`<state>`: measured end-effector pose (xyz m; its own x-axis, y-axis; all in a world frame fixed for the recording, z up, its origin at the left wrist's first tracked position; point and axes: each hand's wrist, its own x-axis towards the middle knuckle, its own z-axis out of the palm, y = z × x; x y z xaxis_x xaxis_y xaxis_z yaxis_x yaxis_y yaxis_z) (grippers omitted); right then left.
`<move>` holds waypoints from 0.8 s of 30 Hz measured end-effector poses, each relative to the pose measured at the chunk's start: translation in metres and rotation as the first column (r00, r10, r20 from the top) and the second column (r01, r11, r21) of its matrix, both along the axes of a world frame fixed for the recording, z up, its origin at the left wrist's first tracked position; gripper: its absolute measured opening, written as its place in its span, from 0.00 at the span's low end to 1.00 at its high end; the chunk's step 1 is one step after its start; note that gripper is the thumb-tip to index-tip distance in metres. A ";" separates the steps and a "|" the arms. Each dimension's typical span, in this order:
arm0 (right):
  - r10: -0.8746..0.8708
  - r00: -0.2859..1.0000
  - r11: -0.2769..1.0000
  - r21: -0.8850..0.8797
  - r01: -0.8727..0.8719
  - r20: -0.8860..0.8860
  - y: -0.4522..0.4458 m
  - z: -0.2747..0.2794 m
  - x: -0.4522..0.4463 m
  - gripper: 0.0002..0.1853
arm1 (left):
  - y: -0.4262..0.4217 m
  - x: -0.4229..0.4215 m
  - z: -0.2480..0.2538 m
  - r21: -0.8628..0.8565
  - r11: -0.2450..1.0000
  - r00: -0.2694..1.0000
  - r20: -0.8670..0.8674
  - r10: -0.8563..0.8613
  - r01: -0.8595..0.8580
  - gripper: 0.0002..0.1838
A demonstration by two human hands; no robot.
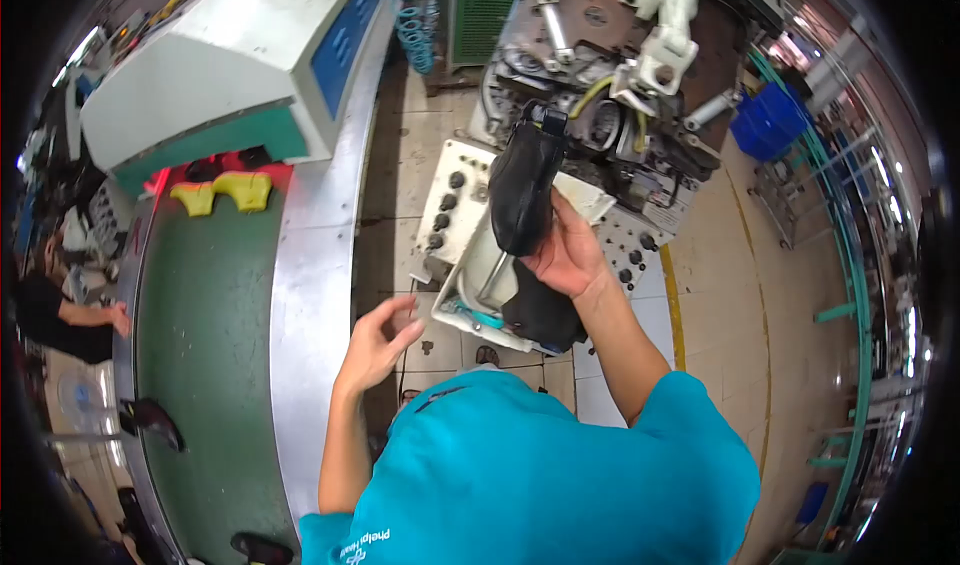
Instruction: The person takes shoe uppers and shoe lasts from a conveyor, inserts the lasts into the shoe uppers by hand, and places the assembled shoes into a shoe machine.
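Observation:
A black shoe upper is held up in front of the machine, toe toward me. My right hand is closed around its right side near the toe, and some fingers are hidden behind it. My left hand is in the air to the lower left, empty, its thumb and fingers apart. Below the shoe upper stands a white tray. Inside it are a metal rod, a dark piece and something turquoise.
The shoe machine has panels of black knobs. At left, a green conveyor belt carries yellow lasts and black shoes beside a white-and-blue housing. Another person's hand is by its far edge. A blue crate stands right.

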<state>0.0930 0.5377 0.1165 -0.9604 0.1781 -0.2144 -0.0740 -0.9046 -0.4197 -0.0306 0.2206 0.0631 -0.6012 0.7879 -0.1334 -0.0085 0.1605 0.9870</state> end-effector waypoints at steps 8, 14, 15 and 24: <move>0.429 0.864 0.903 -0.142 -0.405 0.263 -0.175 -0.043 -0.070 0.27 | -0.056 -0.012 0.059 0.159 0.968 0.677 -0.692 0.248 -0.192 0.52; 0.687 0.615 0.711 -0.187 -0.678 0.386 -0.260 -0.109 -0.127 0.30 | -0.137 -0.010 -0.008 0.091 0.876 0.661 -0.619 0.423 -0.474 0.53; 0.693 0.567 0.691 -0.186 -0.699 0.444 -0.273 -0.118 -0.134 0.32 | -0.147 -0.009 -0.018 0.083 0.844 0.637 -0.619 0.460 -0.530 0.53; 0.821 0.137 0.163 0.004 -0.987 0.554 -0.303 -0.174 -0.182 0.51 | -0.196 -0.012 -0.087 0.049 0.615 0.499 -0.537 0.681 -0.787 0.47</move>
